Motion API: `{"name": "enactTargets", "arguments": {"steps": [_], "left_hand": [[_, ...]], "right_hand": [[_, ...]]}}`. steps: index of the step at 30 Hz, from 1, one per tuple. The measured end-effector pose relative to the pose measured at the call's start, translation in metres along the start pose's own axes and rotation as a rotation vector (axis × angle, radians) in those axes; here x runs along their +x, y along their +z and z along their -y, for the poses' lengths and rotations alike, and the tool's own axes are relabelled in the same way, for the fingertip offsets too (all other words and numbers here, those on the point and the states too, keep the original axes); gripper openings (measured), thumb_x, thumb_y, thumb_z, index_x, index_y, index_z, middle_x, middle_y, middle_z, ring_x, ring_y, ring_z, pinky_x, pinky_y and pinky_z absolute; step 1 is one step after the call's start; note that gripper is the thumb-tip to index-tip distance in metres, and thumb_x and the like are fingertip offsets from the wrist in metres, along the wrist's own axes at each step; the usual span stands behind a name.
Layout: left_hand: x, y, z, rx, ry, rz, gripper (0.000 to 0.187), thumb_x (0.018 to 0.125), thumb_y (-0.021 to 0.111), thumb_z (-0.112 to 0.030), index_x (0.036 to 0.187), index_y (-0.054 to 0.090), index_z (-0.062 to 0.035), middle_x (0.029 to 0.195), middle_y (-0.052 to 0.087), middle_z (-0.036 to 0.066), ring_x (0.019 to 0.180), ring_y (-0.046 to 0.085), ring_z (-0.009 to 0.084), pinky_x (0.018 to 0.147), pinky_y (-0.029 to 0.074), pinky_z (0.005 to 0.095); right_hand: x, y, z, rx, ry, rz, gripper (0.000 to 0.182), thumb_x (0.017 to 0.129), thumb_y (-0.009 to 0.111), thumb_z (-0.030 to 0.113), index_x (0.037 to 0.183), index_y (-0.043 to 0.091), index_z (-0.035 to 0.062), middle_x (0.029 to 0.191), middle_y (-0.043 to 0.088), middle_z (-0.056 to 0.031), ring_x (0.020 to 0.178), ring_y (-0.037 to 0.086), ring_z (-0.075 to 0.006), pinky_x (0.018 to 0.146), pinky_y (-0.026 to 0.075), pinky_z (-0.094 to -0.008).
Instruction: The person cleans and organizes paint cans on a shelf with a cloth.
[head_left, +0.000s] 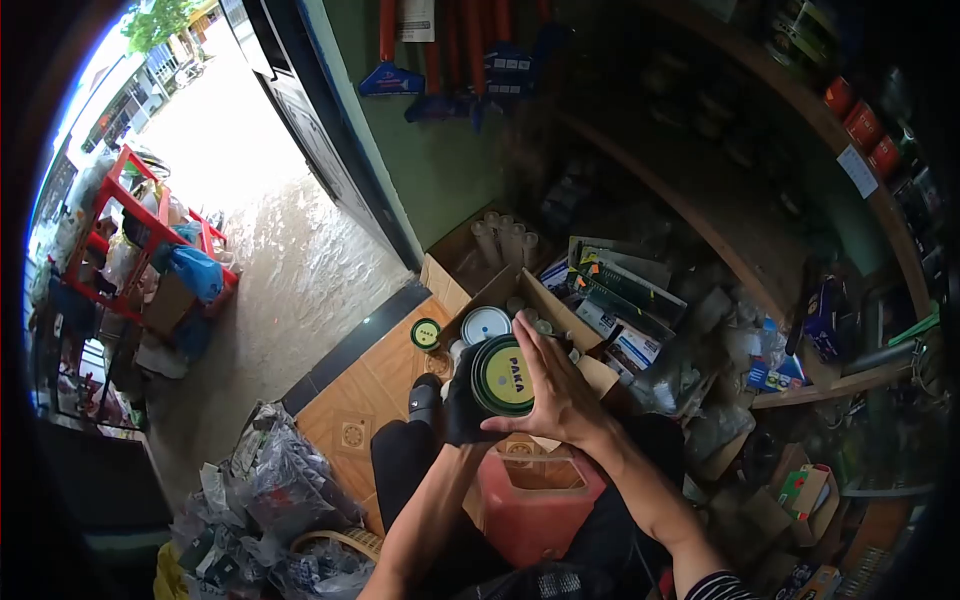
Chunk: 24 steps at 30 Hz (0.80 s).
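Above my lap I hold a round can [503,378] with a dark green rim and a yellow lid marked PAKA. My left hand [461,400], in a dark glove, is wrapped round the can's left side. My bare right hand [556,396] clasps its right edge, the thumb along the near rim and the fingers stretched up the far side. Just beyond, a white-lidded can [486,325] sits in an open cardboard box [562,312]. A smaller PAKA can [425,333] stands on the tiled floor left of the box.
A red plastic stool [545,510] is between my legs. Plastic-wrapped goods [285,480] lie at lower left by the doorway. Clear tubes [505,240] stand in a box at the wall. Packaged items [625,310] and wooden shelves [690,200] fill the right side.
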<state>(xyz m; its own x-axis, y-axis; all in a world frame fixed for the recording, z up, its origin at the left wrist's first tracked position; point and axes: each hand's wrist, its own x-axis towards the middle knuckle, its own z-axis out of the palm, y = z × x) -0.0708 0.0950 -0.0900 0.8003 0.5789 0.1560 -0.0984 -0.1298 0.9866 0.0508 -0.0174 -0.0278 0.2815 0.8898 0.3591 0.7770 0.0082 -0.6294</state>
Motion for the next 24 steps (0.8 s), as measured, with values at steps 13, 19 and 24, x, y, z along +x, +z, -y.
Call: {"name": "enactTargets", "arguments": {"steps": [13, 19, 24], "left_hand": [[0.061, -0.032, 0.011, 0.319, 0.11, 0.08, 0.073, 0.082, 0.079, -0.027, 0.142, 0.05, 0.0021, 0.13, 0.065, 0.016, 0.118, 0.066, 0.0269, 0.101, 0.053, 0.0393], [0.036, 0.001, -0.011, -0.006, 0.124, -0.06, 0.077, 0.076, 0.082, -0.015, 0.143, 0.049, 0.003, 0.129, 0.064, 0.015, 0.116, 0.064, 0.0284, 0.1, 0.052, 0.0385], [0.035, 0.003, 0.017, -0.151, 0.064, 0.213, 0.078, 0.081, 0.079, -0.017, 0.149, 0.046, 0.0001, 0.132, 0.062, 0.013, 0.122, 0.058, 0.0253, 0.104, 0.046, 0.0374]], "right_hand": [[0.019, 0.03, 0.003, -0.03, -0.097, -0.154, 0.118, 0.07, 0.09, 0.05, 0.158, 0.032, -0.0033, 0.143, 0.047, -0.0266, 0.124, 0.054, -0.0418, 0.108, 0.046, -0.0508], [0.012, 0.005, -0.029, -0.003, 0.128, -0.248, 0.11, 0.073, 0.086, 0.05, 0.155, 0.036, -0.0048, 0.145, 0.045, -0.0282, 0.133, 0.049, -0.0435, 0.112, 0.043, -0.0508], [-0.006, 0.009, -0.038, 0.116, 0.328, -0.216, 0.106, 0.073, 0.079, 0.052, 0.152, 0.038, -0.0064, 0.141, 0.043, -0.0274, 0.133, 0.047, -0.0423, 0.114, 0.038, -0.05]]}}
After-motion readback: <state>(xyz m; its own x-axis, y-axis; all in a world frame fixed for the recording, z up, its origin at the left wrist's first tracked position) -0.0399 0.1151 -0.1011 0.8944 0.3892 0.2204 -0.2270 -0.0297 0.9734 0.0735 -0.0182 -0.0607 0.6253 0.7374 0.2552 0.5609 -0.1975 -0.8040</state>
